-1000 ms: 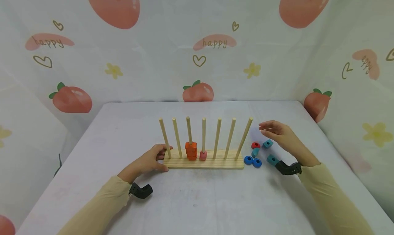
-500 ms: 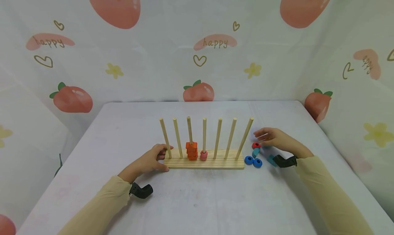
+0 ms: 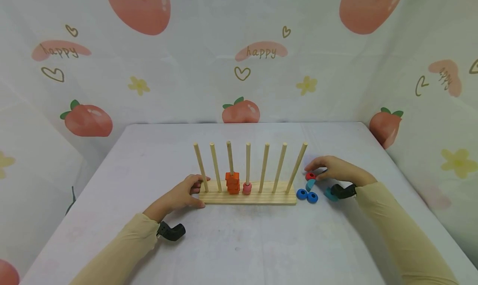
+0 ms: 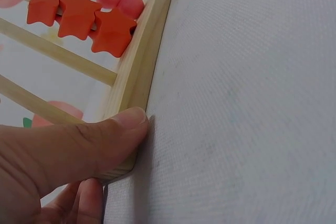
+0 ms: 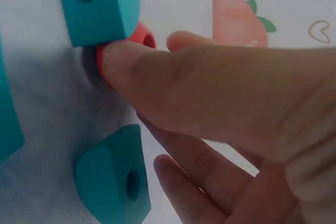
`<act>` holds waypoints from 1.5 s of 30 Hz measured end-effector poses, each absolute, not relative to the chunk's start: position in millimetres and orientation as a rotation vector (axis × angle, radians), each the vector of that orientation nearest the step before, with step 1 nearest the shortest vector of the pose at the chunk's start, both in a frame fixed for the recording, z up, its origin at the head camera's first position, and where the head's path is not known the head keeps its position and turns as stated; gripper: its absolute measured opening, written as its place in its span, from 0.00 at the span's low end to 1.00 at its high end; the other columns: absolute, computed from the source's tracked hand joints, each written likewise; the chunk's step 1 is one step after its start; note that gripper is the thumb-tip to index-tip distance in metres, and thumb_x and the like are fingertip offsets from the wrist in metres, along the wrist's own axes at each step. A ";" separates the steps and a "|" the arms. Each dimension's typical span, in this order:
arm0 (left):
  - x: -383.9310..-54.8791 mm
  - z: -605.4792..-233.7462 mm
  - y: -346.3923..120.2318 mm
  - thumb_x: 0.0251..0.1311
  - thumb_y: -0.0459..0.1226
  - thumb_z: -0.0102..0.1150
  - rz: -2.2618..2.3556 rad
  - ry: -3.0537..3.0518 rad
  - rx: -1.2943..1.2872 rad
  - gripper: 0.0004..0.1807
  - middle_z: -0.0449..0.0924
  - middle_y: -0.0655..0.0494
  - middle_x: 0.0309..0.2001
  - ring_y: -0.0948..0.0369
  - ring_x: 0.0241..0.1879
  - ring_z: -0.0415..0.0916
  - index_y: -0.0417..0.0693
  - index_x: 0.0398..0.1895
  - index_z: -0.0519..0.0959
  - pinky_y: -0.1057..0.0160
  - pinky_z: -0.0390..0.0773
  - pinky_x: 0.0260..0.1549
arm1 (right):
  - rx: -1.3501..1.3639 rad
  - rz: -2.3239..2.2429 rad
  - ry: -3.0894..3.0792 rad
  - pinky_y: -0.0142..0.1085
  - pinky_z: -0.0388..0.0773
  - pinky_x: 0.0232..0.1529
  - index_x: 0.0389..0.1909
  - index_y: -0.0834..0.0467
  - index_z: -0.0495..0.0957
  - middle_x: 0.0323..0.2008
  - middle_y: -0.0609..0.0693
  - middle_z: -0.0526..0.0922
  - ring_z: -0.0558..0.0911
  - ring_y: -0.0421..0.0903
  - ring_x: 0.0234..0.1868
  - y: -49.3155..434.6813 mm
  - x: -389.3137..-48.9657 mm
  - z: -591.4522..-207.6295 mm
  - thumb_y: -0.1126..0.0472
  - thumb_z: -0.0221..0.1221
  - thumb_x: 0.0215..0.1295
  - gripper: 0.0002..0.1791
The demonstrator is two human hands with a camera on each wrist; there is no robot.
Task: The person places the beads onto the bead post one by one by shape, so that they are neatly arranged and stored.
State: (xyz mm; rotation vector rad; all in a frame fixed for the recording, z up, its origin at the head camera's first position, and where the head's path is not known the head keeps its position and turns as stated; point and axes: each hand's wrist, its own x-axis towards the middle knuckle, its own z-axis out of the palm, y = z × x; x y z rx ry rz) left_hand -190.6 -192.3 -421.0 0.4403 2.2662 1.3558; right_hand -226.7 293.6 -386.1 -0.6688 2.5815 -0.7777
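My left hand (image 3: 182, 193) grips the left end of a wooden peg rack (image 3: 269, 199), thumb on the front edge of its base. In the left wrist view that thumb (image 4: 118, 132) presses the base (image 4: 142, 72). Orange star beads (image 3: 232, 183) are stacked on the third peg, and a pink bead (image 3: 247, 188) sits low on the fourth. Right of the rack, my right hand (image 3: 337, 169) pinches a red bead (image 3: 310, 176) between thumb and fingers. In the right wrist view the thumb covers much of this red bead (image 5: 142, 35), beside a teal half-round bead (image 5: 102, 11).
Near the rack's right end lie two blue beads (image 3: 301, 194) and a teal half-round bead (image 3: 310, 185). Another teal bead (image 3: 329, 194) is partly behind the right wrist camera (image 3: 342, 191). Several upright pegs (image 3: 264, 169) rise from the base. A printed cloth (image 3: 194, 86) hangs behind.
My right hand has moved down and left to the red bead, its thumb and fingers closing around it. The left hand and the rack have stayed in place.
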 end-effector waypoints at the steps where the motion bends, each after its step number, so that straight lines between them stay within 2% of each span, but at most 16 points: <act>1: -190.3 -420.9 -192.1 0.43 0.24 0.72 1.351 2.271 0.441 0.44 0.57 0.37 0.61 0.43 0.62 0.65 0.35 0.67 0.62 0.51 0.71 0.61 | -0.667 -0.769 2.579 0.57 0.71 0.59 0.52 0.62 0.80 0.51 0.56 0.83 0.77 0.60 0.57 293.8 -227.2 -386.6 0.70 0.63 0.58 0.19; 10: -190.5 -420.5 -191.2 0.44 0.24 0.72 1.362 2.254 0.436 0.44 0.57 0.36 0.61 0.43 0.62 0.65 0.35 0.67 0.62 0.51 0.73 0.59 | -0.736 -0.711 2.595 0.55 0.73 0.58 0.48 0.59 0.83 0.47 0.51 0.85 0.79 0.56 0.54 295.5 -231.1 -392.0 0.72 0.63 0.55 0.17; 17: -189.4 -420.7 -191.4 0.43 0.24 0.72 1.350 2.273 0.436 0.44 0.56 0.36 0.63 0.43 0.63 0.63 0.35 0.67 0.62 0.52 0.70 0.62 | -0.632 -0.799 2.636 0.57 0.71 0.59 0.52 0.64 0.79 0.49 0.58 0.83 0.78 0.60 0.55 296.9 -233.3 -385.5 0.66 0.64 0.60 0.19; 21: -189.5 -421.2 -193.1 0.44 0.24 0.72 1.354 2.267 0.440 0.44 0.56 0.36 0.62 0.43 0.63 0.64 0.36 0.67 0.62 0.54 0.72 0.60 | -0.563 -0.984 2.673 0.48 0.77 0.56 0.57 0.66 0.75 0.53 0.62 0.80 0.78 0.61 0.57 296.5 -232.7 -374.5 0.64 0.63 0.62 0.22; 23: -190.1 -421.3 -194.0 0.44 0.24 0.72 1.357 2.254 0.458 0.44 0.56 0.36 0.62 0.42 0.63 0.65 0.35 0.68 0.61 0.54 0.74 0.58 | -0.532 -1.082 2.681 0.39 0.80 0.52 0.58 0.65 0.74 0.54 0.63 0.80 0.79 0.58 0.56 294.8 -230.9 -367.8 0.64 0.63 0.63 0.23; 27: -191.1 -421.3 -194.3 0.45 0.24 0.71 1.370 2.234 0.464 0.44 0.55 0.34 0.62 0.42 0.63 0.65 0.34 0.68 0.60 0.53 0.74 0.58 | -0.514 -1.281 2.695 0.27 0.80 0.46 0.58 0.63 0.73 0.53 0.60 0.80 0.81 0.41 0.51 287.1 -223.9 -352.7 0.62 0.62 0.64 0.22; 31: -191.1 -421.4 -193.8 0.44 0.24 0.72 1.353 2.256 0.449 0.44 0.55 0.36 0.62 0.42 0.63 0.64 0.35 0.67 0.62 0.53 0.73 0.59 | -0.533 -1.484 2.728 0.22 0.78 0.44 0.59 0.63 0.72 0.47 0.46 0.82 0.80 0.29 0.45 273.2 -213.6 -335.0 0.59 0.61 0.66 0.23; 34: -191.0 -421.9 -193.5 0.43 0.24 0.72 1.353 2.266 0.432 0.44 0.56 0.37 0.62 0.43 0.63 0.64 0.36 0.67 0.63 0.53 0.72 0.60 | -0.572 -1.680 2.741 0.20 0.77 0.45 0.61 0.62 0.72 0.44 0.37 0.81 0.80 0.30 0.43 259.9 -204.5 -320.9 0.61 0.59 0.67 0.22; 35: -191.0 -422.1 -193.6 0.43 0.23 0.72 1.355 2.266 0.433 0.44 0.56 0.37 0.62 0.43 0.63 0.64 0.35 0.67 0.63 0.53 0.72 0.61 | -0.592 -1.773 2.721 0.20 0.77 0.45 0.61 0.61 0.72 0.44 0.37 0.80 0.80 0.31 0.44 255.1 -201.2 -316.6 0.63 0.59 0.67 0.22; 40: -191.3 -422.0 -193.5 0.43 0.24 0.72 1.352 2.275 0.443 0.44 0.56 0.37 0.62 0.43 0.63 0.63 0.35 0.66 0.63 0.51 0.70 0.62 | -0.658 -2.215 2.531 0.22 0.78 0.47 0.58 0.59 0.75 0.44 0.45 0.80 0.80 0.37 0.45 231.8 -181.2 -295.8 0.70 0.59 0.64 0.20; 45: -191.0 -421.2 -192.7 0.43 0.23 0.72 1.358 2.271 0.455 0.44 0.56 0.36 0.62 0.43 0.63 0.63 0.34 0.66 0.63 0.50 0.70 0.62 | -0.727 -2.409 2.407 0.26 0.79 0.48 0.54 0.62 0.78 0.44 0.49 0.81 0.81 0.42 0.46 208.7 -161.1 -277.5 0.73 0.60 0.62 0.18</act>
